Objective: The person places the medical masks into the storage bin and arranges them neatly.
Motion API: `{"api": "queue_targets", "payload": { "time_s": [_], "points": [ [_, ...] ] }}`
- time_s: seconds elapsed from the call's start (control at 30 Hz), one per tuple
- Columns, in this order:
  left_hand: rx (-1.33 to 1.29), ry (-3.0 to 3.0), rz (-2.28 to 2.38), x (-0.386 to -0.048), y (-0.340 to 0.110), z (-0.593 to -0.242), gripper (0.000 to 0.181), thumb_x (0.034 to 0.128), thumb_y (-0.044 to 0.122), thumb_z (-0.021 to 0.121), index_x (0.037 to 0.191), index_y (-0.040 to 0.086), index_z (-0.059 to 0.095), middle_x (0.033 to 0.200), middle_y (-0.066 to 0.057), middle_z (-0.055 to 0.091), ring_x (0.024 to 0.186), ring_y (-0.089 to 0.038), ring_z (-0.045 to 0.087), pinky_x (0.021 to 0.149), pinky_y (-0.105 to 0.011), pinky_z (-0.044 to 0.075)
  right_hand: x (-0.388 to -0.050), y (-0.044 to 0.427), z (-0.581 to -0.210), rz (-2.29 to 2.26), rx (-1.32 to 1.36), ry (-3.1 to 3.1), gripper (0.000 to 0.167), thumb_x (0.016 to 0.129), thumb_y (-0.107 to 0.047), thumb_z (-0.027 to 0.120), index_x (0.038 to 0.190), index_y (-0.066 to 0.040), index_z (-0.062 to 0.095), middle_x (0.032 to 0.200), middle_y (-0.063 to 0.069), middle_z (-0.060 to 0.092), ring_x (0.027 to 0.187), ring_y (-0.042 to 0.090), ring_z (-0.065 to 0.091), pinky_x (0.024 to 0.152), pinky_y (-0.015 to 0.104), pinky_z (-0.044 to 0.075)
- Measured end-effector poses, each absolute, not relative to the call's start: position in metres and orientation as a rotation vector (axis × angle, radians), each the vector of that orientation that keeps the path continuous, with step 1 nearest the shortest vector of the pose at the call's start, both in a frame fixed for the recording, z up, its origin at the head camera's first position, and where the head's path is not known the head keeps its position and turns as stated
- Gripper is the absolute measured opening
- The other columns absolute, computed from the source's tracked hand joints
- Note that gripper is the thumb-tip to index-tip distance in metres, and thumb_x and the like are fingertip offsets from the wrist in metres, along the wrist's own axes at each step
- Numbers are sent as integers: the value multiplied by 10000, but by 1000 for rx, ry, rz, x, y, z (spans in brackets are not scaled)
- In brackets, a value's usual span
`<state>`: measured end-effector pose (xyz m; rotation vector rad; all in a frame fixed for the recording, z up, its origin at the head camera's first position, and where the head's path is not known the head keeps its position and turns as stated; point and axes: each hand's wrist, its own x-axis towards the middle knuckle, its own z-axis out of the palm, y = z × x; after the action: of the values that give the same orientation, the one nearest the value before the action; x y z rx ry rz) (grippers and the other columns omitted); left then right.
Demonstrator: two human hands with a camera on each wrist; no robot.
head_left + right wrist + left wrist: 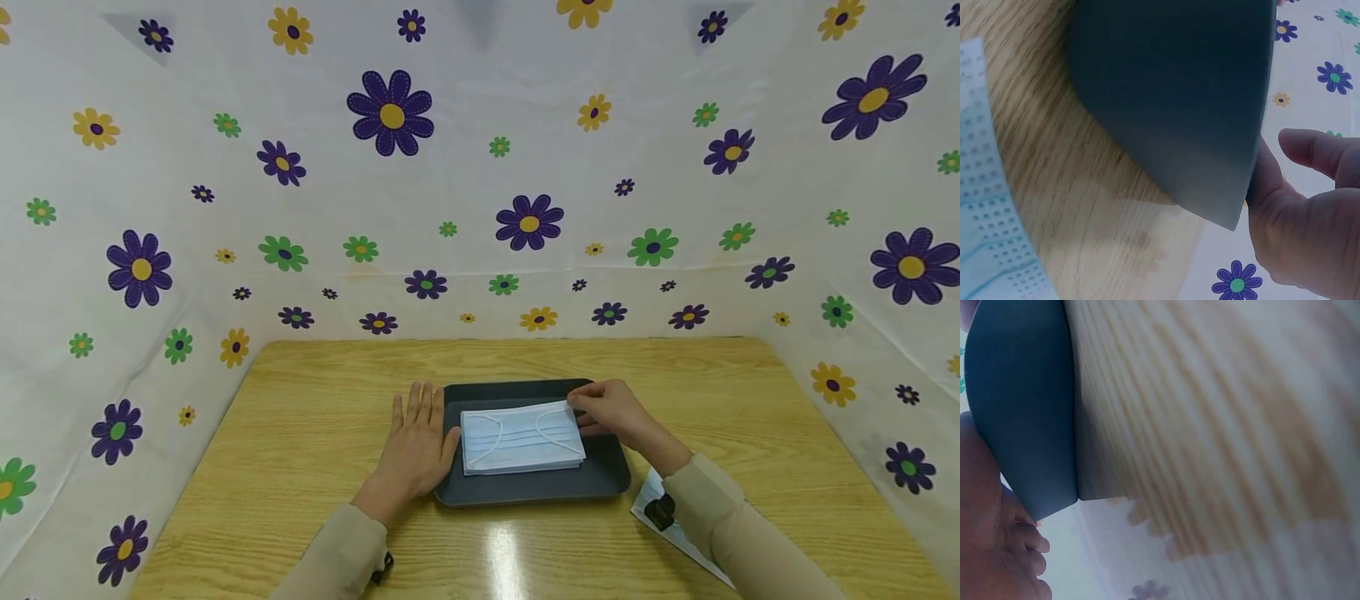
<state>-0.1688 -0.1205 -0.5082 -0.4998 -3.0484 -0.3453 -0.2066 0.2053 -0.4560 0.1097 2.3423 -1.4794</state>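
Note:
A stack of light blue pleated face masks (521, 437) with white ear loops lies in a dark grey tray (525, 493). At the stack's upper right corner my right hand (611, 410) pinches a mask between thumb and fingers, with its other fingers lower, inside the tray's right side. My left hand (415, 446) lies flat at the tray's left edge, fingers straight and pointing away, thumb over the rim. Another face mask (647, 497) lies on the table partly under my right forearm. In the right wrist view, the tray wall (1179, 94) hides my right fingertips.
The tray stands on a wood-grain table (337, 375). A white cloth with printed flowers (465, 183) rises behind the table and along both sides. Small dark wrist devices show at both sleeves, the right device (660, 511) over the loose mask.

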Motion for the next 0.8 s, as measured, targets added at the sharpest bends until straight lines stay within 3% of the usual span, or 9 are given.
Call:
{"api": "queue_targets", "payload": {
  "time_s": [0.5, 0.8],
  "points": [
    [-492, -3048, -358, -169, -122, -512, 724, 1131, 446, 379, 1649, -44, 249, 1723, -277, 213, 1636, -444, 111, 1303, -659, 78, -203, 209, -455, -1476, 79, 2344, 414, 1071, -119, 587, 1368, 170, 586, 1325, 359, 645, 1100, 423, 751, 888, 454, 639],
    [-496, -3044, -342, -169, -122, -512, 721, 1131, 443, 383, 1647, -45, 256, 1722, -277, 218, 1632, -450, 130, 1301, -663, 83, -193, 230, -447, -1539, 69, 2334, 468, 1068, -166, 595, 1396, 165, 561, 1296, 326, 687, 1019, 330, 790, 859, 395, 650]
  ]
}}
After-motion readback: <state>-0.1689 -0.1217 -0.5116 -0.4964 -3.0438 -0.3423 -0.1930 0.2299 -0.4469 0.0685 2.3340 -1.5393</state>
